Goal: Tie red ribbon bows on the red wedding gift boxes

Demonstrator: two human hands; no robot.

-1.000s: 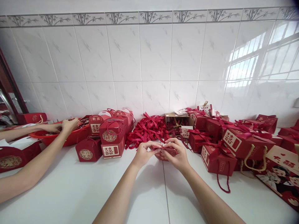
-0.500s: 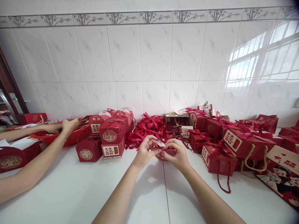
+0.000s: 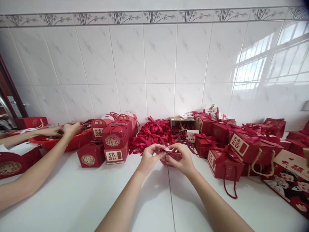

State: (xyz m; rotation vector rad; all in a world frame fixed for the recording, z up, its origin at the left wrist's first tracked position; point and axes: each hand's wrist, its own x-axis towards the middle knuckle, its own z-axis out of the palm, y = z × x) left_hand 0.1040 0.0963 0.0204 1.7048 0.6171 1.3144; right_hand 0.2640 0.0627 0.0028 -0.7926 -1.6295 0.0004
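Between my two hands, low over the white table, is a small red box (image 3: pixel 170 159) with a pale printed pattern. My left hand (image 3: pixel 151 158) pinches its top edge from the left, thumb and fingers bent inward. From the right, my right hand (image 3: pixel 182 158) grips the same box, its thumb near the top. The fingertips of both hands nearly meet over the box top, and fine detail there is too small to make out. Just behind them lies a heap of dark red ribbons (image 3: pixel 154 133).
Red boxes (image 3: pixel 115 156) stand stacked left of centre; beribboned boxes (image 3: pixel 225 164) crowd the right. An open cardboard box (image 3: pixel 172 123) sits against the tiled wall. At far left, another person's hands (image 3: pixel 70 129) reach into a red basin (image 3: pixel 78 141).
My hands stay around the small red box, with only slight finger shifts. The view has moved slightly. The other person's hands have shifted a little at the basin.
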